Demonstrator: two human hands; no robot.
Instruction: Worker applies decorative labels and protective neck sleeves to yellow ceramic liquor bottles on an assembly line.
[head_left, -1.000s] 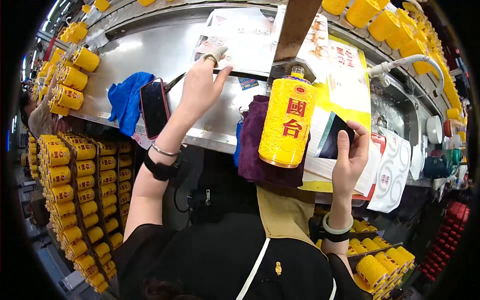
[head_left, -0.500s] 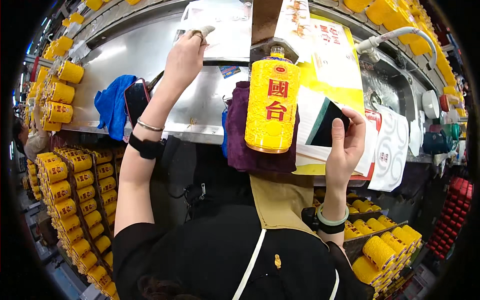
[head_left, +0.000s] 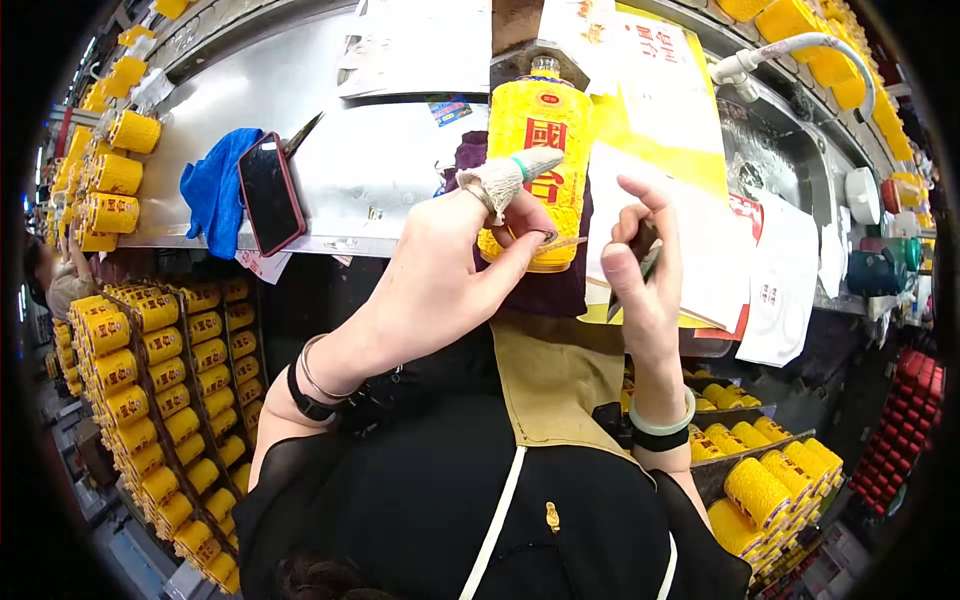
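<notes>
I take the tall yellow bottle (head_left: 538,170) as my marker: it stands upright on the steel bench (head_left: 390,170), on a dark purple cloth (head_left: 560,285), with red characters on its front and a small cap at the top.

My left hand (head_left: 450,265) is raised directly in front of that bottle. Its forefinger wears a grey cloth finger cot (head_left: 505,178) with a green band near the tip, and thumb and fingers are pinched together on a thin strip or label (head_left: 562,242) that lies against the bottle's lower body. Whether the strip is stuck to the bottle I cannot tell.

My right hand (head_left: 640,265) is just right of the bottle, fingers curled shut around a small dark flat object (head_left: 640,255) with a green edge; only part of it shows, and I cannot say what it is.

Right of the bottle, behind that hand, lie white and yellow paper sheets (head_left: 680,180). Left of the bottle, well apart, a smartphone with a red case (head_left: 270,192) leans against a blue cloth (head_left: 212,190). Further left, and below the bench edge, rows of yellow bottles (head_left: 170,400) are packed on their sides. A white hose (head_left: 800,50) arches over a sink (head_left: 790,150) far to the right of the bottle.
</notes>
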